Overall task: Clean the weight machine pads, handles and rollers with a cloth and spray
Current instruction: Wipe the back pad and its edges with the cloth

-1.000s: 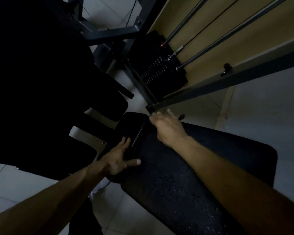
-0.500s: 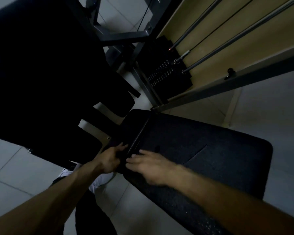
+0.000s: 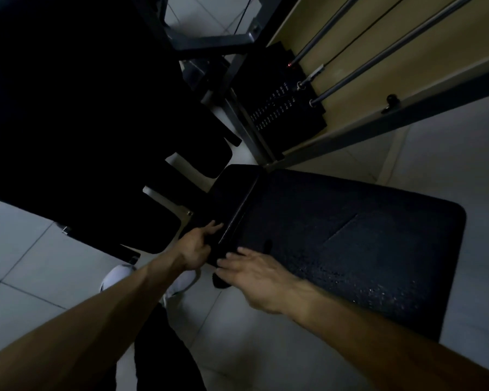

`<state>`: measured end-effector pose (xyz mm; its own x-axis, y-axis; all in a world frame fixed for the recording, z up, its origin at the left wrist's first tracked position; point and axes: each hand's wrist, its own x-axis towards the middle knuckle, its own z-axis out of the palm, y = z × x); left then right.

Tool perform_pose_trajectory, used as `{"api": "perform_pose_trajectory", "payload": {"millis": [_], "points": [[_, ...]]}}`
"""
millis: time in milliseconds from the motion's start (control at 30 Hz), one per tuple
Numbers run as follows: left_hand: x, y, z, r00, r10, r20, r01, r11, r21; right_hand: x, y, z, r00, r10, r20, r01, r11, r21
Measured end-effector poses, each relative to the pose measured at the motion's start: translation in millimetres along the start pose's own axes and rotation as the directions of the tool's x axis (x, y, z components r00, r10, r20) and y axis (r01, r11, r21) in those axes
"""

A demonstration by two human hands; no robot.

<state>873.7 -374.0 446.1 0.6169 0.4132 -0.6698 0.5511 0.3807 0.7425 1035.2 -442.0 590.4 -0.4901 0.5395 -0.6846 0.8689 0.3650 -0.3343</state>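
The left hand (image 3: 196, 246) lays its fingers over the near edge of the small smooth black pad (image 3: 232, 187), just beside the seam. Its thumb is hidden, so I cannot tell whether the grip clasps that edge. The right hand (image 3: 256, 273), blurred, has a flat, spread grip on the near left corner of the large black textured bench pad (image 3: 364, 235). A dark shape under its fingertips may be a cloth, but it is too dim to tell.

Likely risks: the wet speckles (image 3: 364, 286) could let the palm skid off the corner, and fingers could be nipped in the seam if the small pad shifts.

Count: two hands, two pads, one black weight stack (image 3: 283, 108), two grey guide rods (image 3: 378, 60), one white shoe (image 3: 119, 277). No spray bottle shows.
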Motion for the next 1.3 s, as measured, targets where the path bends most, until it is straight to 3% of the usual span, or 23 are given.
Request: {"api": "perform_pose_trajectory", "payload": {"millis": [100,200,267,333,467,533,600,667,733,800,967,1067,1133,1200,1267,1300], "points": [[-11.1,2.6,5.8,0.998,0.064,-0.014,-0.062,0.995,0.082,-10.2,15.4,-8.3,0.992,-0.094,0.085,0.094,0.996,-0.004],[-19.9,3.5,18.9,0.996,0.086,-0.007,-0.084,0.99,0.117,-4.6,54.2,-22.8,0.984,0.138,-0.113,-0.141,0.99,-0.019],[-23.4,2.9,24.5,0.996,0.089,0.017,-0.091,0.984,0.15,4.6,61.3,-29.0,0.894,0.337,-0.295,-0.353,0.936,0.0],[-21.9,0.1,27.5,0.996,0.092,0.017,-0.093,0.978,0.185,9.9,42.3,-24.3,0.857,0.413,-0.308,-0.422,0.906,0.038],[-20.4,4.3,25.1,0.997,0.068,0.033,-0.073,0.98,0.187,-26.9,-10.9,9.0,0.965,0.189,-0.182,-0.19,0.982,0.01],[-23.9,11.6,27.8,0.998,0.033,0.061,-0.045,0.976,0.213,-56.7,-13.4,12.8,0.981,0.102,-0.166,-0.104,0.995,-0.002],[-25.1,16.7,31.7,0.997,0.006,0.078,-0.024,0.971,0.238,-76.6,2.6,-1.7,0.973,0.098,-0.208,-0.109,0.993,-0.043],[-26.4,16.6,32.6,0.998,-0.016,0.067,0.0,0.973,0.231,-76.0,35.1,-19.6,0.906,0.24,-0.348,-0.277,0.959,-0.062],[-27.2,17.7,34.8,0.999,-0.033,0.037,0.024,0.974,0.226,-65.6,64.7,-35.9,0.784,0.444,-0.435,-0.484,0.875,0.021],[-31.1,22.9,37.6,1.0,-0.016,-0.022,0.021,0.969,0.248,-53.1,61.1,-39.5,0.732,0.504,-0.458,-0.554,0.832,0.031],[-43.6,50.5,53.7,0.978,0.082,-0.191,-0.042,0.978,0.204,-85.7,-22.3,12.0,0.955,0.17,-0.242,-0.205,0.97,-0.128],[-47.5,67.3,61.8,0.982,0.08,-0.173,-0.044,0.978,0.204,-110.3,-14.0,0.6,0.967,0.107,-0.23,-0.141,0.981,-0.135],[-50.4,74.4,61.7,0.986,0.067,-0.154,-0.034,0.977,0.211,-113.2,14.0,-20.1,0.914,0.225,-0.338,-0.288,0.946,-0.15],[-52.4,77.7,62.8,0.988,0.047,-0.146,-0.017,0.98,0.197,-113.1,43.9,-40.8,0.786,0.421,-0.453,-0.508,0.857,-0.083],[-56.4,81.9,66.1,0.988,0.037,-0.147,-0.007,0.981,0.196,-107.5,51.0,-49.3,0.691,0.524,-0.498,-0.602,0.799,0.005],[-57.1,82.8,66.8,0.989,0.032,-0.145,-0.003,0.981,0.192,-102.4,44.4,-45.5,0.695,0.524,-0.492,-0.602,0.798,0.001]]}}
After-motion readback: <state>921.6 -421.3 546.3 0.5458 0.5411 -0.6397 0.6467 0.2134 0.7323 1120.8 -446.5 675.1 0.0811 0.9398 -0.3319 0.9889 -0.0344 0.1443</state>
